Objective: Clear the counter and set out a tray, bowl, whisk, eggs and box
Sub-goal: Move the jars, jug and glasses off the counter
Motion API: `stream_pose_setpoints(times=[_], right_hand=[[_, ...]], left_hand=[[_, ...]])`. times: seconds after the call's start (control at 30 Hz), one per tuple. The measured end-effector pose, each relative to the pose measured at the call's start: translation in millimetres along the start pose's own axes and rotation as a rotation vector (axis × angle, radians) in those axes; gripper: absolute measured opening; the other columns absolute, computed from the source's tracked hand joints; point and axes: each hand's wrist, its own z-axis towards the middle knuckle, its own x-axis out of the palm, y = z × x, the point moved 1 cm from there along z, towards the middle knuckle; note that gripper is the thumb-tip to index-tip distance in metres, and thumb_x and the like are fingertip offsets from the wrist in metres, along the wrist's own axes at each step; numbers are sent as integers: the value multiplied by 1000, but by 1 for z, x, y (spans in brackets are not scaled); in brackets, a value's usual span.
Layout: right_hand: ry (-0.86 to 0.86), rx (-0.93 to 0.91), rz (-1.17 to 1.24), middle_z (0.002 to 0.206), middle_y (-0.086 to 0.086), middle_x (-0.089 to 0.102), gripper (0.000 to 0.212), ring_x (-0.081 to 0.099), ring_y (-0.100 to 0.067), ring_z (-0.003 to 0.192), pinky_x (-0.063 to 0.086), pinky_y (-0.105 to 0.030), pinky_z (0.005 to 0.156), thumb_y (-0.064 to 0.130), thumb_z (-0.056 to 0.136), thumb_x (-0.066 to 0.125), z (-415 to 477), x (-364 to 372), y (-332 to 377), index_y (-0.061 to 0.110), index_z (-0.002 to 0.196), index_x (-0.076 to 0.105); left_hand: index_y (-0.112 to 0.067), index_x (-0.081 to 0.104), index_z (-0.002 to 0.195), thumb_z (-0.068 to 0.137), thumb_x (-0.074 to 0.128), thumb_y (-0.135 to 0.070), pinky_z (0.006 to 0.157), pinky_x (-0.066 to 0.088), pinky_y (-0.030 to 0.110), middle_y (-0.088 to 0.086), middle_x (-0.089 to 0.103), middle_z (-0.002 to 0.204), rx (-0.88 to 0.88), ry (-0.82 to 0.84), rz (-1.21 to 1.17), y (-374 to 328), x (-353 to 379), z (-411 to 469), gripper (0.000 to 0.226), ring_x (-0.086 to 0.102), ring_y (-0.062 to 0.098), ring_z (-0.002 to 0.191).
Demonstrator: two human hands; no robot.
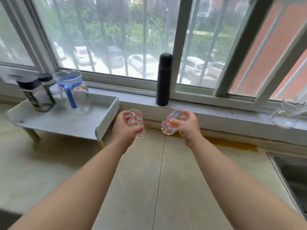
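- Our left grip clasps one painted glass; our right grip clasps a second glass.
- Far off, one black flask stands on the sill.

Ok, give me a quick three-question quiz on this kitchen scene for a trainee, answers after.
1. True or false: the black flask stands on the window sill.
2. What do the left hand and the right hand each grip? A) an egg B) a patterned glass C) a whisk
3. Fill in: the blue-handled pitcher stands on the white ____.
Key: 1 true. 2 B: the left glass and the right glass. 3 shelf.
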Motion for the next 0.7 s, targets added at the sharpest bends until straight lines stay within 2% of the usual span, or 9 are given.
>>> stream_pose_setpoints(times=[0.07,0.13,0.27,0.4,0.47,0.57,0.7], right_hand=[[42,-31,11,131,-10,49,77,55,-29,115,52,-41,93,6,75,77,7,33,13,19,140,38],[68,-69,4,128,-9,51,75,56,-27,113,53,-39,92,6,75,77,12,62,25,19,139,40],[113,-151,19,124,-9,52,67,56,-21,104,48,-17,66,2,77,72,23,122,49,14,136,43],[139,-159,37,124,-12,53,67,58,-26,110,54,-32,84,2,75,72,38,177,64,15,135,44],[145,-160,37,121,-11,54,66,58,-26,109,54,-35,88,2,74,72,44,196,67,16,133,45],[142,-169,30,113,-8,53,64,57,-24,105,53,-35,88,0,73,72,56,224,71,16,130,47],[175,-158,-7,112,-10,52,64,55,-23,99,49,-29,78,-2,73,71,72,251,71,16,129,47]], left_hand=[[-27,50,114,65,82,-5,81,48,25,-2,60,107,16,-85,2,-3,-30,14,62,61,18,99],[-24,50,119,65,82,-5,81,48,24,-1,60,110,24,-128,2,-4,-56,27,66,60,15,96],[-22,46,127,67,81,-6,89,48,28,-2,56,117,34,-159,59,-6,-102,56,71,58,17,105],[-20,43,131,72,80,-8,88,45,27,-3,52,115,53,-131,164,-1,-133,86,70,53,16,104],[-20,43,131,72,79,-9,83,43,25,-2,52,115,58,-118,204,3,-140,99,70,52,15,102],[-19,44,132,73,77,-9,79,40,23,-1,54,115,31,-86,210,14,-147,120,69,53,14,100],[-20,42,133,74,76,-8,79,41,23,-1,53,115,-35,-18,193,30,-148,140,70,52,15,98]])
